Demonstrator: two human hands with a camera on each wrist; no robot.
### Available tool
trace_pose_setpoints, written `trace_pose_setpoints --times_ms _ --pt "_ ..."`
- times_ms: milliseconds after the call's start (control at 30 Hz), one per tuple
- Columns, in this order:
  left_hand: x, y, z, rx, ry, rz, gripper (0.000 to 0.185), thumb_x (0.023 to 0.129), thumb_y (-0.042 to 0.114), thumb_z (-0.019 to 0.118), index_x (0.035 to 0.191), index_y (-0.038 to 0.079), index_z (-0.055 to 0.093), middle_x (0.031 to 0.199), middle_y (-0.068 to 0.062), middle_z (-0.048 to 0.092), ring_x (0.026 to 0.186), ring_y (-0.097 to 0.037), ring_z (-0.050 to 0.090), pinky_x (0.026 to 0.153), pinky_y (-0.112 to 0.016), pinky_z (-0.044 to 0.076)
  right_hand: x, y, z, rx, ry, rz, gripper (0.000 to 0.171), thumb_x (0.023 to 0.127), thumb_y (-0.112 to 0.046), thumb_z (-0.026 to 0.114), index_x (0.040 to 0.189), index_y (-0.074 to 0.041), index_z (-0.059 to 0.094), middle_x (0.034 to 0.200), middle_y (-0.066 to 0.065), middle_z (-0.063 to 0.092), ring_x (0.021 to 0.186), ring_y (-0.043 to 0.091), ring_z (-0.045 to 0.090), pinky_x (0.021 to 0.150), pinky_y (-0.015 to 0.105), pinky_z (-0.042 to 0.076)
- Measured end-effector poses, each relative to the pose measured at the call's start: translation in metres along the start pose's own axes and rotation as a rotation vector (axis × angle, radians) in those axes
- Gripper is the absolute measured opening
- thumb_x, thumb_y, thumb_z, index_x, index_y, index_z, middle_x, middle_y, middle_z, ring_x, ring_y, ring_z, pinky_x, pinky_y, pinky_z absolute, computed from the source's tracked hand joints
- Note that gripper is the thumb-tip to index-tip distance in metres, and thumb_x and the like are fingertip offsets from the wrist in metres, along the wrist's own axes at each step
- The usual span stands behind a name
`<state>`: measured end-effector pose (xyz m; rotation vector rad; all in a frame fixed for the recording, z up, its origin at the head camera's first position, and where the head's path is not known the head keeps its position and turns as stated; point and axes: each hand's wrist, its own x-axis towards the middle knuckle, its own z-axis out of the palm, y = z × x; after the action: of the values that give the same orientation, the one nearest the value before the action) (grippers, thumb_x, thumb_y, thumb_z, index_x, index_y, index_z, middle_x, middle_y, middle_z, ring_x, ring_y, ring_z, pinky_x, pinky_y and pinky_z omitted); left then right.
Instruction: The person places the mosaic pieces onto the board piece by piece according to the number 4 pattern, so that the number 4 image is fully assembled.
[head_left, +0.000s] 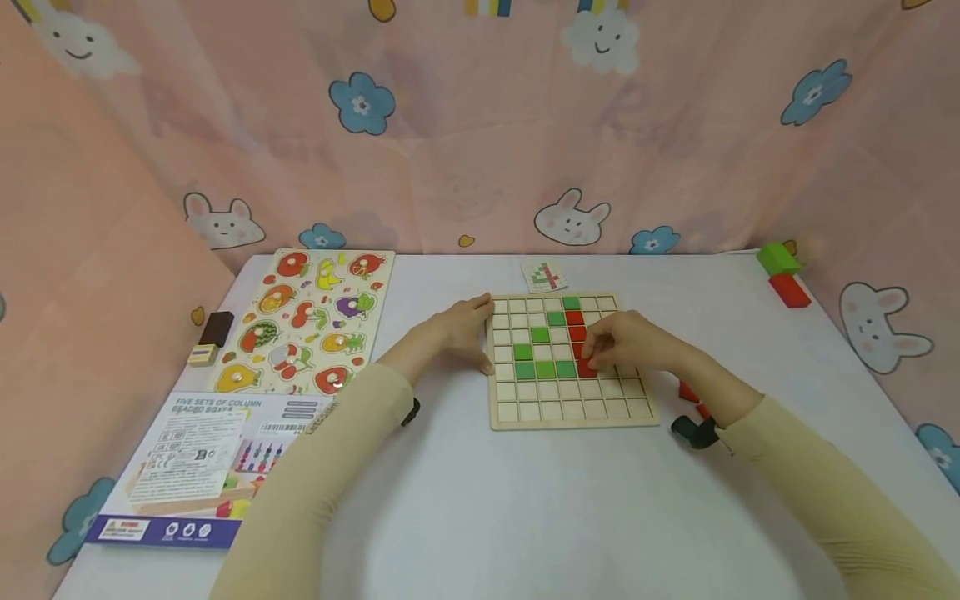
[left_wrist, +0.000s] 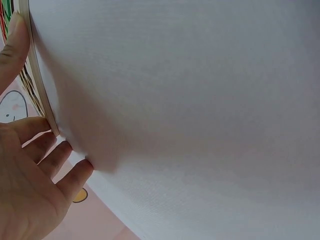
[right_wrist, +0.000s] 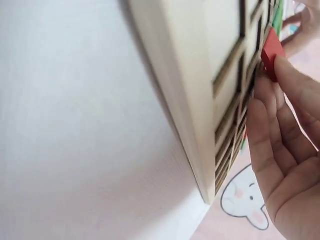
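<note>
A wooden grid board (head_left: 573, 412) lies on the table with green tiles (head_left: 545, 369) and a column of red tiles (head_left: 574, 317) in its squares. My left hand (head_left: 459, 332) rests at the board's left edge, thumb and index finger touching the rim and the other fingers spread. Over the board's right half, my right hand (head_left: 630, 340) pinches a red tile (right_wrist: 271, 54), which looks tilted against the grid in the right wrist view. Behind the board lies a small pattern card (head_left: 544, 277) with a green and red figure.
Several loose red tiles (head_left: 687, 390) lie under the right forearm. Green (head_left: 778, 258) and red blocks (head_left: 790, 290) sit at the far right. To the left are a fruit puzzle board (head_left: 307, 312), a bead-set box (head_left: 187, 467) and a dark block (head_left: 217, 328).
</note>
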<state>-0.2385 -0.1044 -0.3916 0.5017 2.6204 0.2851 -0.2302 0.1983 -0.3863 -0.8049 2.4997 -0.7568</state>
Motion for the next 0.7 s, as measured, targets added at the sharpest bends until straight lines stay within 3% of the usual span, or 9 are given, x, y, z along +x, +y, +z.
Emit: trace_pose_setpoints --times_ms 200,333,467,700 --pt "-0.001 0.0 -0.001 0.0 0.005 0.002 0.113 0.072 0.048 0.085 0.159 0.015 0.019 0.17 -0.004 0.006 0.156 -0.033 0.017 0.117 -0.067 0.029 0.0 0.003 0.002 -0.068 0.035 -0.017 0.01 0.081 -0.012 0.08 0.088 -0.017 0.077 0.089 -0.003 0.073 0.081 0.012 0.06 0.072 0.021 0.052" --pt "-0.001 0.0 -0.001 0.004 0.003 0.008 0.113 0.072 0.048 0.085 0.159 0.015 0.019 0.17 -0.005 0.006 0.156 -0.033 0.017 0.116 -0.066 0.031 -0.006 0.011 -0.005 -0.071 0.031 0.028 0.01 0.083 -0.013 0.078 0.09 -0.019 0.076 0.087 -0.003 0.071 0.082 0.015 0.058 0.071 0.023 0.051" --pt "0.0 0.0 0.0 0.003 0.001 0.007 0.114 0.072 0.048 0.085 0.159 0.015 0.019 0.17 -0.005 0.006 0.155 -0.034 0.018 0.116 -0.066 0.031 -0.022 0.025 -0.021 -0.076 -0.002 0.093 0.013 0.086 -0.012 0.074 0.093 -0.021 0.076 0.085 -0.003 0.068 0.084 0.017 0.056 0.072 0.025 0.049" --pt "0.0 -0.001 0.0 0.002 0.004 0.005 0.114 0.073 0.049 0.084 0.159 0.014 0.018 0.17 -0.005 0.006 0.156 -0.034 0.017 0.118 -0.064 0.03 -0.061 0.063 -0.045 -0.06 -0.101 0.182 0.029 0.084 0.002 0.064 0.099 -0.02 0.076 0.097 0.0 0.068 0.091 0.018 0.055 0.075 0.024 0.051"
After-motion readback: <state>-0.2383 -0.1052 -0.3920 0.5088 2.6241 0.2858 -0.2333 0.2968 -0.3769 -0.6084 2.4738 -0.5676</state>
